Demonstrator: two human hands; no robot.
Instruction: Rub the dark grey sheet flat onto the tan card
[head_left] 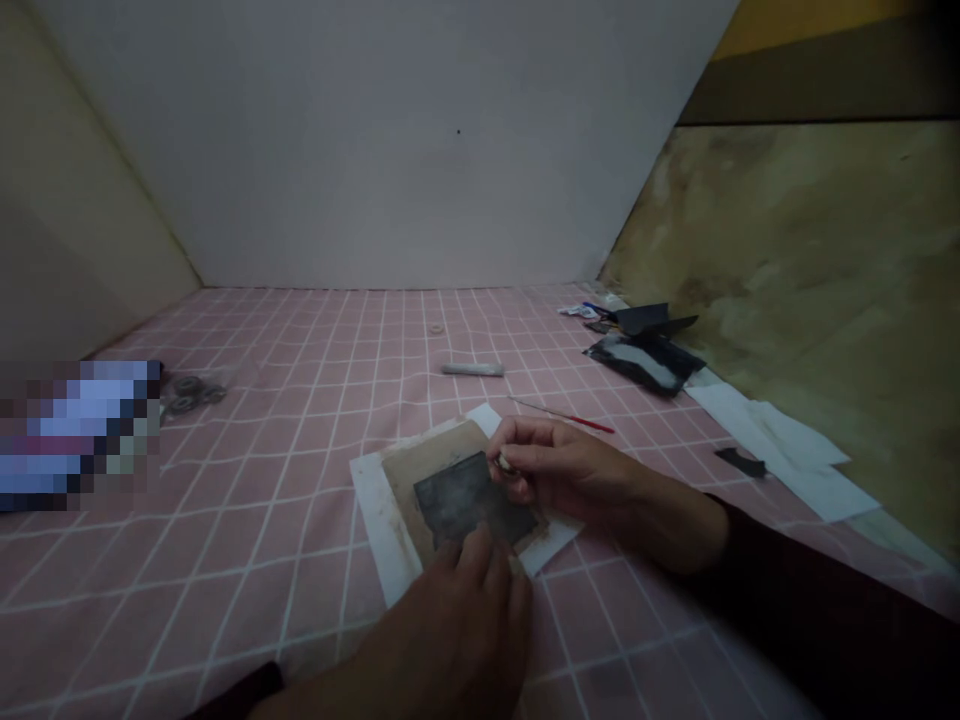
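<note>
My right hand point(551, 460) is closed in a pinch around a small pale ring point(505, 464), mostly covered by the fingertips. It is held just above the right side of a dark grey sheet point(457, 497) that looks like sandpaper, with pale dust smeared across it. This sheet lies on a larger brown sheet point(405, 470), which rests on white paper point(367, 490). My left hand point(469, 610) lies over the near edge of the dark sheet, fingers extended and fingertips touching it. Its palm side is hidden.
A pink checked cloth point(300, 480) covers the table. Beyond the sheets are a grey stick point(472, 370), a pale ring point(436, 329) and a red-handled thin tool point(592, 423). Grey rings point(191, 393) lie left, near a blurred screen point(82, 430). A black packet point(645, 362) and white strips point(772, 445) lie right.
</note>
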